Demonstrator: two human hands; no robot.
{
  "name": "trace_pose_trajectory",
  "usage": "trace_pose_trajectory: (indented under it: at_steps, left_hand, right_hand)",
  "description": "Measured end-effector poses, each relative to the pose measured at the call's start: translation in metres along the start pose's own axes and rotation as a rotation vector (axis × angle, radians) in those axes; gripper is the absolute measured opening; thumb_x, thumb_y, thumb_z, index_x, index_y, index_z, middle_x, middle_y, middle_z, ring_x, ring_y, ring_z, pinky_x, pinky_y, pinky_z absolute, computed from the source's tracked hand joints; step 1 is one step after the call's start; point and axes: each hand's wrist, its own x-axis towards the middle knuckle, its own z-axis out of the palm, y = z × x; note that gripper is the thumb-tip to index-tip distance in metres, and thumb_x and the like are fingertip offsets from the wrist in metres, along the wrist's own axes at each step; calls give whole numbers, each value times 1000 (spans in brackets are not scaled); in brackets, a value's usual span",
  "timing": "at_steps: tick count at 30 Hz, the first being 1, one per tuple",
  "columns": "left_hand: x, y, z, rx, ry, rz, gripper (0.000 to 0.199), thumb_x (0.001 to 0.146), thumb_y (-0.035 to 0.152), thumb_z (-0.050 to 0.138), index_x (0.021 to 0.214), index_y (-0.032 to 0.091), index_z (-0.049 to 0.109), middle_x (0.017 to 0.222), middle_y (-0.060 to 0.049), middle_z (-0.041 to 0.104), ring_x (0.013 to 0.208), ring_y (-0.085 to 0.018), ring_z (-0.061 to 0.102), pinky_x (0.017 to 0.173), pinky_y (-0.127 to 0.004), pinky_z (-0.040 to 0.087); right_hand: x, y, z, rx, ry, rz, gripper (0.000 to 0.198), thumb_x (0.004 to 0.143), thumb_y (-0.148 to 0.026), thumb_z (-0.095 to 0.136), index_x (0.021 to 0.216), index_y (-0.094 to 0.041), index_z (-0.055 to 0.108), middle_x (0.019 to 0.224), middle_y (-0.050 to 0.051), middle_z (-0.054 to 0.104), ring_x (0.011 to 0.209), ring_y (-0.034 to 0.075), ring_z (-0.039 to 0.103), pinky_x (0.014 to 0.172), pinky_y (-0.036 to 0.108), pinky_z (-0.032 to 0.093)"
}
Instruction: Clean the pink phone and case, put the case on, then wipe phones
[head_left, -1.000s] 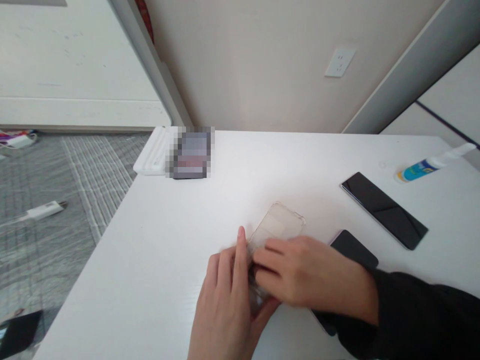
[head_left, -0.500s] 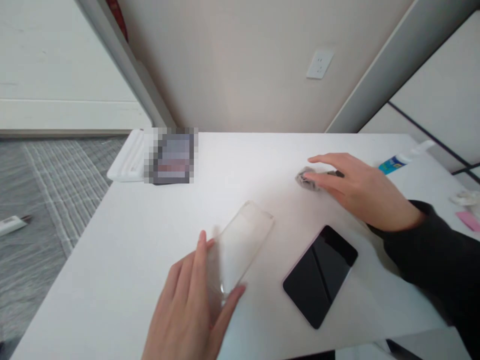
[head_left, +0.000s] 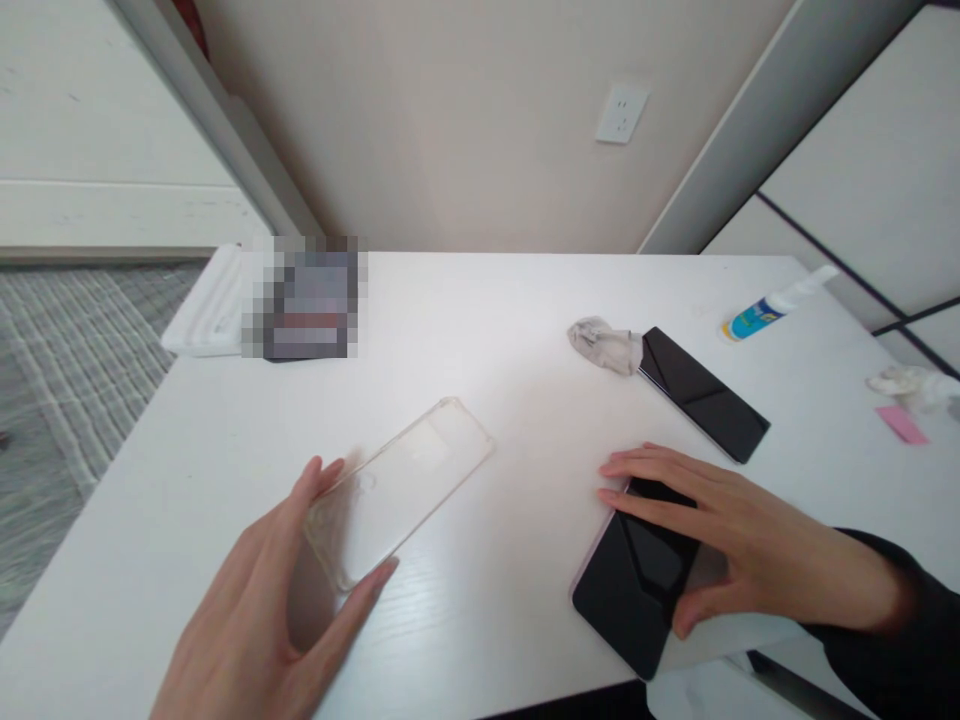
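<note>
Left hand (head_left: 255, 610) grasps a clear phone case (head_left: 397, 485) by its near end, thumb and fingers pinching the sides, case lifted off the white desk (head_left: 487, 330), far end tilted away. Right hand (head_left: 720, 545) lies flat on a black smartphone (head_left: 634, 585) at the desk's near edge, fingers spread over the screen, thumb at its side, starting to grasp it.

To do this well, judging from the pose: grip the phone by its edges, not the glass, keep the case's open side up, and line up the corners.

Count: 2 black phones, the second phone (head_left: 705, 393) toward the far right with a crumpled cloth (head_left: 604, 345) touching its end; 1 case, 1 cloth, 1 spray bottle (head_left: 772, 303) near the right edge.
</note>
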Motion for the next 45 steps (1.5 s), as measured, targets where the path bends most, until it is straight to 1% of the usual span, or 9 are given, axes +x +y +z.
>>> trace_pose_trajectory:
  at_steps: [10, 14, 18, 21, 24, 31, 34, 37, 45]
  left_hand:
    - [0, 6, -6, 17, -75, -43, 76, 96, 60, 54, 161, 38, 21, 148, -3, 54, 134, -38, 54, 117, -66, 40]
    - [-1, 6, -5, 7, -100, -44, 74, 98, 59, 52, 161, 39, 19, 151, -1, 50, 138, -37, 50, 120, -64, 37]
    - [-2, 3, -4, 10, -65, -16, 75, 97, 58, 54, 162, 40, 20, 149, -3, 52, 135, -38, 53, 116, -66, 41]
    - [0, 4, -4, 20, -74, -8, 74, 98, 54, 54, 162, 40, 18, 151, -4, 50, 136, -38, 52, 115, -67, 41]
    - [1, 6, -4, 32, -69, 19, 75, 98, 53, 56, 162, 40, 18, 152, -4, 49, 135, -39, 53, 114, -67, 42]
    - [2, 3, -4, 55, -83, 29, 76, 97, 56, 54, 162, 37, 19, 149, -9, 52, 131, -42, 54, 110, -70, 43]
    - [3, 3, -6, 52, -110, 9, 76, 97, 55, 54, 162, 38, 17, 150, -9, 50, 133, -43, 51, 111, -71, 42]
    - [3, 5, -9, 56, -97, -11, 74, 98, 55, 51, 162, 39, 18, 149, -6, 51, 135, -44, 46, 110, -72, 43]
    - [-4, 9, -4, 59, -84, 19, 86, 93, 65, 57, 164, 34, 18, 144, -8, 57, 130, -39, 53, 107, -63, 49]
  right_hand:
    - [-6, -11, 14, -258, 201, 43, 93, 77, -82, 66, 140, -13, 61, 122, 20, 67, 109, 36, 65, 93, 55, 57]
    - [-3, -18, 3, -238, 33, 86, 93, 74, -72, 78, 151, -28, 51, 142, 14, 58, 127, 38, 57, 100, 56, 57]
    - [-13, -8, -18, -231, -36, 30, 58, 101, -50, 55, 157, -41, 40, 167, 4, 33, 149, 37, 39, 111, 58, 50]
    - [-28, 1, -23, -281, 51, 188, 50, 108, -42, 37, 157, -38, 41, 162, 6, 41, 137, 35, 54, 97, 52, 59]
    - [-37, -1, -12, -390, 158, 430, 54, 107, -55, 34, 150, -27, 50, 143, 13, 60, 109, 34, 70, 75, 47, 63]
    - [11, -31, 11, -555, 221, 713, 89, 93, -86, 21, 126, -13, 59, 106, 15, 69, 83, 33, 71, 50, 42, 53]
    - [38, -40, 13, -497, 246, 659, 92, 86, -88, 41, 130, -9, 55, 115, 19, 66, 102, 37, 68, 64, 45, 60]
    - [50, -45, 14, -369, 266, 562, 71, 87, -65, 63, 133, -12, 53, 123, 17, 64, 112, 35, 64, 82, 47, 62]
    - [12, -30, 3, -180, 219, 351, 68, 77, -35, 71, 141, -24, 49, 129, 12, 59, 111, 29, 66, 86, 42, 62]
